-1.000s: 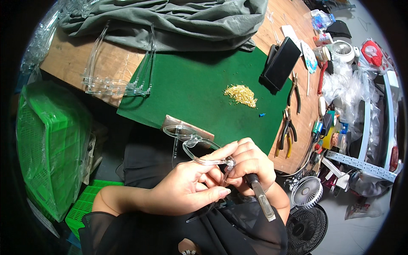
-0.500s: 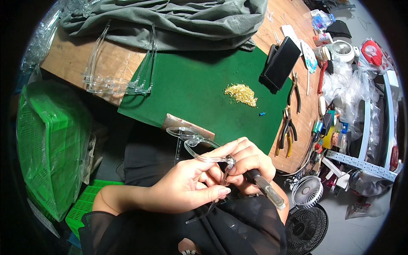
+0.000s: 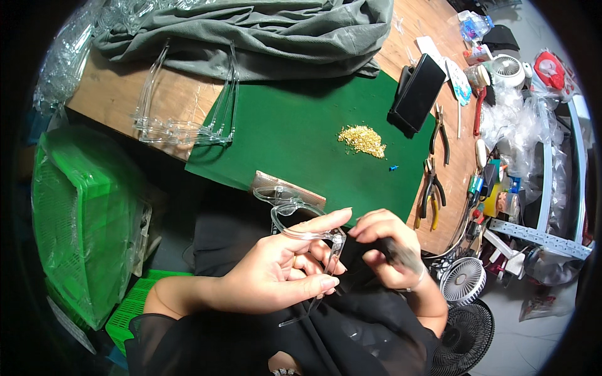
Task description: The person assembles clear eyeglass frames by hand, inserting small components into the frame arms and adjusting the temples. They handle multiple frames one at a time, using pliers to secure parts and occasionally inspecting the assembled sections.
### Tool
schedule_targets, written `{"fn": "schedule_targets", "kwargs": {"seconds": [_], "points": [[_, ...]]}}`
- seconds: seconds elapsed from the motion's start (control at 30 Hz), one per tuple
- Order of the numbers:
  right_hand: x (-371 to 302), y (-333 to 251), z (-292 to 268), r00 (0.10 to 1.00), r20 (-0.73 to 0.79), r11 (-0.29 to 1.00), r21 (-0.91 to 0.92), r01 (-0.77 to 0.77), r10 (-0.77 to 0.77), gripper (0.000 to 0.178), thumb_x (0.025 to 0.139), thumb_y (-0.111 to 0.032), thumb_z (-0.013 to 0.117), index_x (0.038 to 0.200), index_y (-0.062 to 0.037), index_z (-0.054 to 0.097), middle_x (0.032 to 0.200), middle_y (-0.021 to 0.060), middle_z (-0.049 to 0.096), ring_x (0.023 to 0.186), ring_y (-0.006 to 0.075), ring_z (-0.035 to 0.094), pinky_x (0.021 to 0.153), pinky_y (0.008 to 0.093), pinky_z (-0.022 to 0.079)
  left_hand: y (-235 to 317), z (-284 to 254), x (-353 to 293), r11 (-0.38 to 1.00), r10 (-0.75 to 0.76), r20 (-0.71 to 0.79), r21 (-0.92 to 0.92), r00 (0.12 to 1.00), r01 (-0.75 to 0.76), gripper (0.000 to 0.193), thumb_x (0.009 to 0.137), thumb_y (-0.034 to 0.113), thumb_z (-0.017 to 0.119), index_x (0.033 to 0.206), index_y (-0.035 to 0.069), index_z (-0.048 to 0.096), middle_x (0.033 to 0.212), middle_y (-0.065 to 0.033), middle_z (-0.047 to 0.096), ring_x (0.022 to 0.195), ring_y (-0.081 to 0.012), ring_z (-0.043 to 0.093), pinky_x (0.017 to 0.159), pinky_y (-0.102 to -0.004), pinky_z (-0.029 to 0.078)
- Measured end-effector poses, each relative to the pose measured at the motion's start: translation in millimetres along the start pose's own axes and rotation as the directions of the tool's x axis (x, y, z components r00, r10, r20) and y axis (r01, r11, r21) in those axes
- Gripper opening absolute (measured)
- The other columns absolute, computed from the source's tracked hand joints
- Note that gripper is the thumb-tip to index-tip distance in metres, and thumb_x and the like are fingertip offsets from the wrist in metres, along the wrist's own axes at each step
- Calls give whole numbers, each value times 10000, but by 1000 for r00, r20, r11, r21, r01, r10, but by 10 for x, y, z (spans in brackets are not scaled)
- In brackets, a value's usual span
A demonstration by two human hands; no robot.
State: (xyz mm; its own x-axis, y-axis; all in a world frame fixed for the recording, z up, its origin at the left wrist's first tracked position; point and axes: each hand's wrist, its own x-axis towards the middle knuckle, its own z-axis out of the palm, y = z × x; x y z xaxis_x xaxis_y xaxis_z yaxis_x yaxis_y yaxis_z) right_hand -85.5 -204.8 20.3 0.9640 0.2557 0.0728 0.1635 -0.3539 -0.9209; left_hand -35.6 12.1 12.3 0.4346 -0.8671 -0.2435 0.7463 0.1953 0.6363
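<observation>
Well, we have two hands at work: our left hand (image 3: 269, 276) grips one clear glasses frame (image 3: 293, 206), its rim against the index finger, one arm running down past the thumb. Just apart from it, our right hand (image 3: 384, 233) curls its fingers round one blurred, dark-handled tool (image 3: 400, 254). Beyond, we count one wooden table (image 3: 113, 94), one green mat (image 3: 295, 125), one black phone (image 3: 419, 94), one gold heap (image 3: 364, 141), one tiny blue piece (image 3: 394, 168).

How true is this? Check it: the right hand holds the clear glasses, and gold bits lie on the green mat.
Wrong hand: the head view shows the left hand holding the clear glasses. The gold bits do lie on the green mat.
</observation>
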Motion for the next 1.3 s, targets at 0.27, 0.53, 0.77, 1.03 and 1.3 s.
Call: {"fn": "schedule_targets", "kwargs": {"seconds": [0.27, 0.53, 0.77, 1.03, 1.3], "points": [[1, -223, -90, 622, 556, 737, 27, -676, 551, 271, 881, -287, 543, 954, -27, 520, 755, 93, 547, 692, 164, 531, 651, 312, 442, -19, -6, 28, 1000, 22, 0, -14, 1000, -22, 709, 784, -123, 540, 1384, 52, 205, 951, -149, 576, 809, -201, 628, 700, -294, 531], [52, -264, -66, 680, 546, 823, -31, -568, 490, 329, 872, -321, 543, 954, -2, 523, 737, 148, 568, 692, 281, 583, 624, 355, 453, -23, 28, 39, 998, 6, -21, -68, 1000, -7, 694, 796, -114, 531, 1383, 51, 200, 946, -136, 579, 800, -199, 628, 684, -292, 526], [100, -342, -95, 634, 547, 804, -132, -580, 547, 354, 868, -340, 545, 896, 11, 520, 701, 176, 562, 665, 315, 584, 603, 371, 454, -31, 12, 47, 998, -7, -20, -57, 1000, 6, 677, 807, -96, 533, 1380, 48, 202, 951, -133, 583, 787, -193, 625, 680, -289, 526], [133, -405, -91, 631, 494, 793, -253, -554, 598, 386, 858, -353, 553, 761, 20, 525, 615, 193, 564, 602, 359, 591, 553, 394, 463, -34, 25, 36, 996, -56, -36, -75, 998, 53, 676, 811, -85, 541, 1378, 58, 203, 948, -136, 585, 788, -192, 623, 687, -295, 532], [34, -492, -80, 755, 299, 747, -562, -355, 584, 331, 786, -298, 625, 698, 11, 543, 599, 192, 579, 587, 337, 607, 543, 388, 497, -88, 108, 32, 995, -63, -64, -82, 996, 57, 638, 831, -40, 549, 1371, 55, 222, 944, -95, 549, 765, -110, 569, 698, -251, 509]]}}
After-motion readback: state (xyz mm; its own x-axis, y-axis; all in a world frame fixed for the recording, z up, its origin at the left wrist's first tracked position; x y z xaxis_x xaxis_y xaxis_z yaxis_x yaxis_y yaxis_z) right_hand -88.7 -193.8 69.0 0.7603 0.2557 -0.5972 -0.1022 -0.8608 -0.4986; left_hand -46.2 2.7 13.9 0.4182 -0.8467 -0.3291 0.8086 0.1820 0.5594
